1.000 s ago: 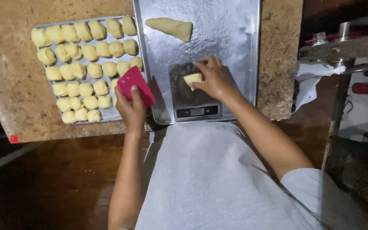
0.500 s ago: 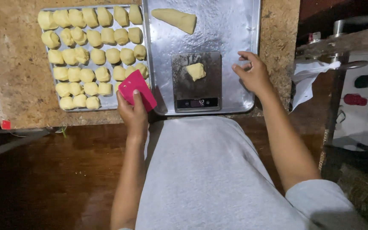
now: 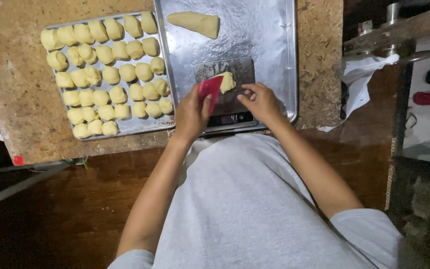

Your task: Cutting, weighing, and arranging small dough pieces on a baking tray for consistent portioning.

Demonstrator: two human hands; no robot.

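Note:
My left hand [image 3: 191, 115] grips a pink dough scraper [image 3: 210, 89], its edge against a small piece of pale dough [image 3: 227, 81] lying on a flat kitchen scale [image 3: 224, 69]. My right hand [image 3: 260, 101] rests on the scale just right of the piece, fingertips at the dough, holding nothing that I can see. The scale stands on a large metal tray [image 3: 274, 55]. A longer wedge of dough [image 3: 195, 23] lies at the far end of that tray.
A second metal tray [image 3: 138, 125] to the left holds several rows of small dough portions [image 3: 110, 74]. Both trays sit on a brown speckled counter [image 3: 21, 114]. Crumpled white paper [image 3: 362, 79] hangs off the counter's right side.
My left hand brought the scraper from the tray gap onto the scale beside the dough piece. My right hand returned from the tray's right edge to the dough.

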